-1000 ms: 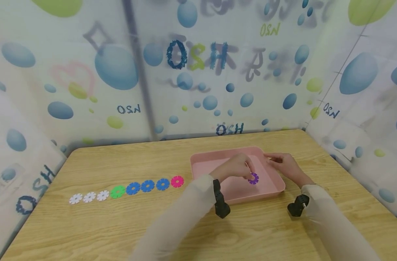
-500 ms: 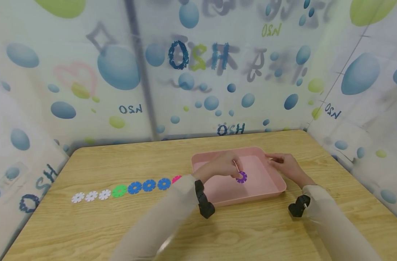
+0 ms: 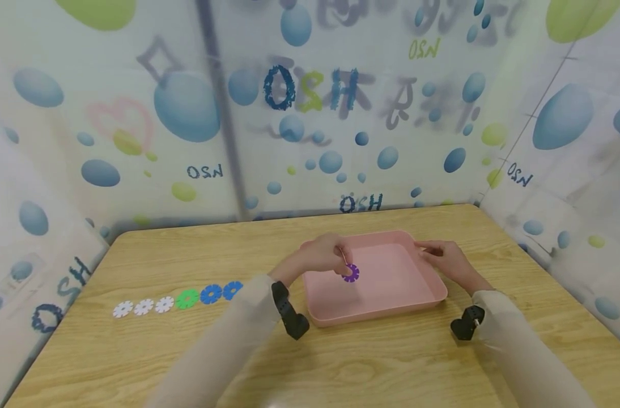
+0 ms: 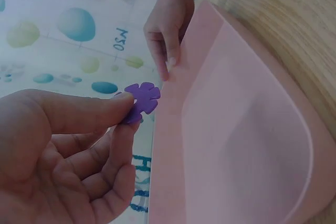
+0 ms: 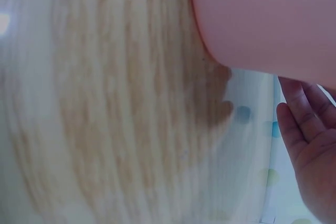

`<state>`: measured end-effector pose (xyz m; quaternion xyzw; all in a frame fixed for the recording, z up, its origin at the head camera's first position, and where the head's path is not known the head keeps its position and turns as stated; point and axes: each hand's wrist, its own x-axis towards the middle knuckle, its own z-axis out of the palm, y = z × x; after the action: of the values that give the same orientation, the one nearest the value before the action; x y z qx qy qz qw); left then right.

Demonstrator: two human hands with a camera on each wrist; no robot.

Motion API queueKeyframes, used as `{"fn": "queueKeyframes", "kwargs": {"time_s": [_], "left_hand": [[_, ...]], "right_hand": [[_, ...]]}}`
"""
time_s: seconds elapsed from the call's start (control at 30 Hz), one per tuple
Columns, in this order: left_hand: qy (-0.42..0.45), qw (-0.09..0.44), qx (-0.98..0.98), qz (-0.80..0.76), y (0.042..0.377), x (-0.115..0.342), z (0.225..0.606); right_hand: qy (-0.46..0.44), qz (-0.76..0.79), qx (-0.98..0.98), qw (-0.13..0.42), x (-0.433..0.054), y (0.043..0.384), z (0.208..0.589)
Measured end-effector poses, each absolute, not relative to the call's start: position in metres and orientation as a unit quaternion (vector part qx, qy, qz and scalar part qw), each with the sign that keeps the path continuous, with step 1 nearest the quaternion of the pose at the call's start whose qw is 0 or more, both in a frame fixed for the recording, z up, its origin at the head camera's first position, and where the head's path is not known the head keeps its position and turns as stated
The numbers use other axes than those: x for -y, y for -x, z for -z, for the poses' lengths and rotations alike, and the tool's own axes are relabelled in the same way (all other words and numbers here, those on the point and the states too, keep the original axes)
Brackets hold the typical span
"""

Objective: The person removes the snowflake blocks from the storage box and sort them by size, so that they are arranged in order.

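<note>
My left hand [image 3: 322, 253] pinches a purple notched snowflake disc [image 4: 145, 98] between thumb and fingers, over the left part of the pink tray [image 3: 381, 277]. The disc is held up with its slotted rim showing in the left wrist view. My right hand [image 3: 447, 260] holds the tray's right rim with thumb and index finger; the right wrist view shows its lower fingers [image 5: 304, 114] hanging outside the wall, while its fingertips at the rim are hidden there.
A row of discs lies on the wooden table [image 3: 152, 362], left of the tray: several white discs [image 3: 143, 307], a green disc [image 3: 187, 298] and blue discs [image 3: 211, 294]. My left sleeve [image 3: 223, 334] covers the row's right end. A patterned curtain [image 3: 187, 113] stands behind the table.
My left hand has moved left across the tray with the purple disc in its pinch. Its sleeve now hides the pink disc and a blue one. The right hand has stayed at the rim.
</note>
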<state>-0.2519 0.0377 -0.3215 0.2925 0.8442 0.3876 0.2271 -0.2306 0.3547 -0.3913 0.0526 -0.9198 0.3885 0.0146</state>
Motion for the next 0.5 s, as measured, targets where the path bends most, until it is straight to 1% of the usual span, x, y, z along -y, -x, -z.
{"fn": "queueKeyframes", "kwargs": {"time_s": [0.33, 0.5], "left_hand": [[-0.276, 0.201, -0.853, -0.395, 0.259, 0.001, 0.32], [-0.281, 0.19, -0.851, -0.4, 0.262, 0.023, 0.321]], "right_hand": [[-0.057, -0.391, 0.918, 0.016, -0.353, 0.23, 0.391], [-0.056, -0.389, 0.919, 0.019, -0.353, 0.23, 0.39]]}}
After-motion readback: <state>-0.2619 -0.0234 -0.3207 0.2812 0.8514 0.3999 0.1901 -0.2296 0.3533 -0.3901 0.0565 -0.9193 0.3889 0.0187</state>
